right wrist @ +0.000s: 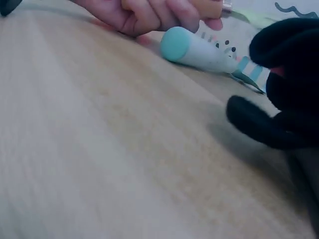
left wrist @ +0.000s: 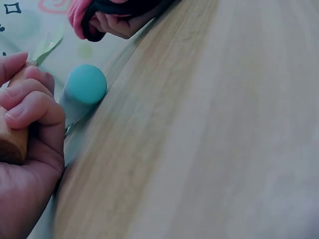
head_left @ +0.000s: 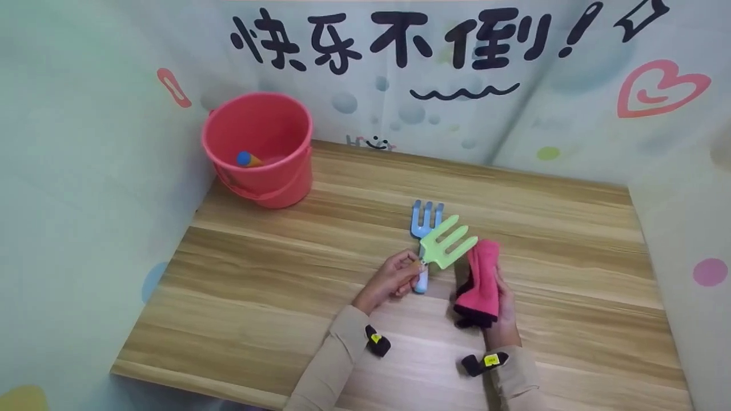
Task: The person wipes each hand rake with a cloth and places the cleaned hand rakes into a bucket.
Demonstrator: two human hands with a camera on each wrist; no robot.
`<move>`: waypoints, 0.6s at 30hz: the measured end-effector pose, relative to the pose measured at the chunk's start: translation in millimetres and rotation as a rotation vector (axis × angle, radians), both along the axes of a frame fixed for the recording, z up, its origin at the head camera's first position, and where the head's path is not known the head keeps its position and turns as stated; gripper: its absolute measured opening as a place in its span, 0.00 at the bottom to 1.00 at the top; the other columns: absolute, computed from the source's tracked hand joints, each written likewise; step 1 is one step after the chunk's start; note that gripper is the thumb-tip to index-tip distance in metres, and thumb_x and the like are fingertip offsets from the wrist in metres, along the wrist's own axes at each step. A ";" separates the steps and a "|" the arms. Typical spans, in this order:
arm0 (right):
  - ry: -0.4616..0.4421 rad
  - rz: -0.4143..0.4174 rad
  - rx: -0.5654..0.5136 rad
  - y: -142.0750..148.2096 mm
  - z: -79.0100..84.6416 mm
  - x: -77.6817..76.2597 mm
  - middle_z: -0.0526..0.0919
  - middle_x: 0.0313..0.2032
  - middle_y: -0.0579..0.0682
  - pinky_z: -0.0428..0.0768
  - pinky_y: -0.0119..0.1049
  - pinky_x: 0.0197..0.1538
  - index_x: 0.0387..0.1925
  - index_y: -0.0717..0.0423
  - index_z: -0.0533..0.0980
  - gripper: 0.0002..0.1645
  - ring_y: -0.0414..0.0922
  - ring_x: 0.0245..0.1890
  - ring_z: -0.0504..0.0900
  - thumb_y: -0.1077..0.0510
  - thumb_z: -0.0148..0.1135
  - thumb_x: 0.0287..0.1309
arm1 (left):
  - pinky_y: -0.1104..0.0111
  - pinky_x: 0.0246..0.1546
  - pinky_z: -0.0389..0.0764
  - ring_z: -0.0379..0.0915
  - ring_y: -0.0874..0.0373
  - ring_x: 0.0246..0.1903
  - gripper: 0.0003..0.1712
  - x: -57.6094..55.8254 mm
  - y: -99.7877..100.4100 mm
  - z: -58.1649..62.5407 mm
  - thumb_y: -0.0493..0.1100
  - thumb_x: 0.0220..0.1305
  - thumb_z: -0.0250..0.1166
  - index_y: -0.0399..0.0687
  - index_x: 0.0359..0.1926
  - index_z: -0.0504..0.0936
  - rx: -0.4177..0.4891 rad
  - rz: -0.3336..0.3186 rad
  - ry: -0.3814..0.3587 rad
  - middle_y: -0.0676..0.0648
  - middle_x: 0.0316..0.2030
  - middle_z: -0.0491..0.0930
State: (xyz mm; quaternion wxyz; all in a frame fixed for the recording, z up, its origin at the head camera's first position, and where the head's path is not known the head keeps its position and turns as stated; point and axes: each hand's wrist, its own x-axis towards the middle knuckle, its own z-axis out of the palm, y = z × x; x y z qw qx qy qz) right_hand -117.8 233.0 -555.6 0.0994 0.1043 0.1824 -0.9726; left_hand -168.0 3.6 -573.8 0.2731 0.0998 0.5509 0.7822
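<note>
My left hand (head_left: 395, 275) grips a green hand fork (head_left: 444, 246) by its wooden handle (left wrist: 12, 142), fingers curled round it in the left wrist view. The fork's tines point up and to the right. Under it a blue hand fork (head_left: 421, 221) lies on the table, its pale handle (right wrist: 202, 51) ending in a turquoise cap (left wrist: 86, 83). To the right, my right hand (head_left: 505, 299) holds a pink and black bundle of cloth gloves (head_left: 485, 274) upright, from the right side. Black finger-like parts (right wrist: 254, 122) of the gloves hide that hand in the right wrist view.
A pink bucket (head_left: 294, 177) stands at the table's back left, with a blue-tipped object (head_left: 245, 158) inside. The wooden table (head_left: 240, 297) meets printed cloth walls (head_left: 320, 108) at the back and sides. Small black wrist cameras (head_left: 377, 341) sit on both sleeves.
</note>
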 end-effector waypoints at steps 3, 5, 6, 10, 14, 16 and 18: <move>-0.077 0.115 0.407 -3.1 3.6 -1.5 0.62 0.67 0.38 0.57 0.28 0.67 0.69 0.38 0.55 0.28 0.35 0.65 0.60 0.49 0.41 0.70 | 0.77 0.08 0.55 0.55 0.66 0.09 0.10 -0.8 0.0 -1.3 0.45 0.64 0.60 0.45 0.38 0.69 0.065 0.030 -0.049 0.51 0.17 0.70; -0.090 0.188 0.663 -5.8 3.9 -4.0 0.51 0.71 0.38 0.48 0.29 0.71 0.72 0.42 0.44 0.35 0.34 0.70 0.49 0.45 0.42 0.69 | 0.77 0.08 0.56 0.56 0.66 0.09 0.10 -1.2 -0.2 -1.9 0.45 0.63 0.60 0.46 0.38 0.69 0.093 0.046 -0.070 0.51 0.18 0.70; -0.100 0.206 0.754 -7.2 3.3 -5.4 0.50 0.72 0.41 0.49 0.31 0.71 0.72 0.45 0.44 0.36 0.37 0.70 0.50 0.45 0.43 0.68 | 0.77 0.09 0.56 0.56 0.66 0.09 0.10 -1.2 -0.2 -1.8 0.46 0.63 0.60 0.47 0.38 0.69 0.101 0.049 -0.075 0.51 0.18 0.70; -0.072 0.165 1.018 -13.6 -2.5 -12.6 0.70 0.62 0.49 0.68 0.28 0.61 0.68 0.58 0.58 0.32 0.37 0.58 0.70 0.52 0.49 0.66 | 0.76 0.09 0.56 0.56 0.66 0.09 0.10 -1.3 0.6 -0.1 0.47 0.64 0.59 0.48 0.39 0.69 0.092 0.043 -0.053 0.51 0.18 0.70; -0.007 0.139 1.135 -19.9 -5.9 -18.5 0.79 0.51 0.44 0.74 0.23 0.50 0.61 0.66 0.66 0.26 0.30 0.46 0.77 0.59 0.54 0.63 | 0.75 0.09 0.56 0.57 0.66 0.10 0.10 -1.6 1.0 1.1 0.47 0.64 0.59 0.48 0.39 0.70 0.050 0.042 -0.018 0.51 0.19 0.71; 0.021 0.148 1.142 -20.4 -5.7 -19.6 0.79 0.50 0.42 0.72 0.22 0.52 0.60 0.66 0.67 0.25 0.28 0.47 0.75 0.60 0.54 0.63 | 0.75 0.08 0.56 0.57 0.66 0.10 0.10 -1.6 1.1 1.8 0.47 0.64 0.59 0.47 0.39 0.70 0.028 0.049 0.000 0.51 0.19 0.71; 0.001 0.169 1.123 -18.9 -4.4 -19.0 0.77 0.53 0.43 0.72 0.22 0.53 0.61 0.64 0.67 0.25 0.28 0.49 0.74 0.59 0.54 0.63 | 0.76 0.08 0.55 0.56 0.66 0.10 0.10 -1.7 1.5 1.9 0.47 0.64 0.59 0.48 0.39 0.71 0.006 0.048 0.016 0.51 0.19 0.71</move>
